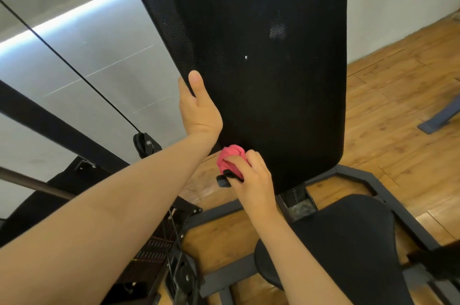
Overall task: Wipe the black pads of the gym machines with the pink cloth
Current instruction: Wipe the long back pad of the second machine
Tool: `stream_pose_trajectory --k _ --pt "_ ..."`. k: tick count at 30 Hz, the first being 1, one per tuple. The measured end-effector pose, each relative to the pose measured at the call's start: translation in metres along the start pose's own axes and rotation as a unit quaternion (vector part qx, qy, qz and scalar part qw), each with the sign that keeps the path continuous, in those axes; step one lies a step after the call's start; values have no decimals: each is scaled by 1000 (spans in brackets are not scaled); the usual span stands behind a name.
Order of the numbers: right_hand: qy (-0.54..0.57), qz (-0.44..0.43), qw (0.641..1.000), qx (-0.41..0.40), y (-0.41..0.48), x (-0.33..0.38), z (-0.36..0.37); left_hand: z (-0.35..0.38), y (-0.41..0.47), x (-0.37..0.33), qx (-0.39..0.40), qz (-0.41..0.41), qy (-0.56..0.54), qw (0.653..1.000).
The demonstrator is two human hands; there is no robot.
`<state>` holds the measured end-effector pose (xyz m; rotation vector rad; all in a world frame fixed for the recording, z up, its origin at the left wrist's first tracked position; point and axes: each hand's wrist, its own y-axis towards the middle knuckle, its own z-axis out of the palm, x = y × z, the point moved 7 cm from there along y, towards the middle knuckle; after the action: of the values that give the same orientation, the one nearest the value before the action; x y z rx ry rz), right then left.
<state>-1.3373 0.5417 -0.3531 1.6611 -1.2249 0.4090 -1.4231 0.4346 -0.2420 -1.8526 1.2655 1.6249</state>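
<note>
While the seat pad [348, 237] is lying nearest, below and to the right of the right forearm, the right hand [251, 177] is reaching forward with its fingers curling round the pink cloth [229, 159]. The cloth is sitting bunched into a ball at the fingertips, on the left side of that hand, and is meeting the lower left corner of the upright back pad [268, 55]. How hard it is pressing cannot be told. A small black knob [222, 182] is showing just under the right fingertips; touching or only beside, unclear. Up and to the left of the cloth, the left hand [199, 110] is gripping the left edge of the back pad. Its thumb [196, 80] is lying straight up along the front face, and its fingers are wrapping behind the edge, out of sight. Both hands are working close together, with the left wrist passing just above the cloth. The back pad is rising tall beyond both hands, and a dull worn patch is showing on its upper right. A dark metal frame [368, 180] is running under the pad, right of the right hand. Left of the left forearm, a pulley [146, 146] is hanging on a black cable [67, 63]. Wooden floor [398, 105] is spreading beyond on the right.
</note>
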Motion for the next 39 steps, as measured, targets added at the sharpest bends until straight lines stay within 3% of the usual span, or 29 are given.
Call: stream_pose_trajectory --k 3,8,12,18,23,25,28,31,35,39 --pt "15 21 999 23 -18 -21 5 1 0 1 2 7 5 1000" --pt "62 207 964 156 -71 -80 17 -1 1 2 -5 -10 15 1000" --pt "60 212 965 139 -72 -81 -10 -3 -6 -2 -13 -34 37 999" --pt "212 263 935 105 -54 -60 -50 -9 -29 -14 -43 -132 49 989" --pt "307 291 900 105 -36 -44 -61 2 -114 35 -87 -276 29 957" --pt "334 298 886 125 -35 -41 -56 5 -149 58 -77 -329 22 941" --pt "341 329 866 157 -43 -38 -47 14 -192 83 1 -388 -95 917" --pt "302 283 892 180 -44 -32 -47 2 -206 93 15 -351 -125 928" --pt "327 275 889 162 -43 -20 -47 -19 -198 95 -30 -280 -115 953" --pt "281 212 919 179 -28 -1 -34 -30 -176 85 -74 -208 -106 969"
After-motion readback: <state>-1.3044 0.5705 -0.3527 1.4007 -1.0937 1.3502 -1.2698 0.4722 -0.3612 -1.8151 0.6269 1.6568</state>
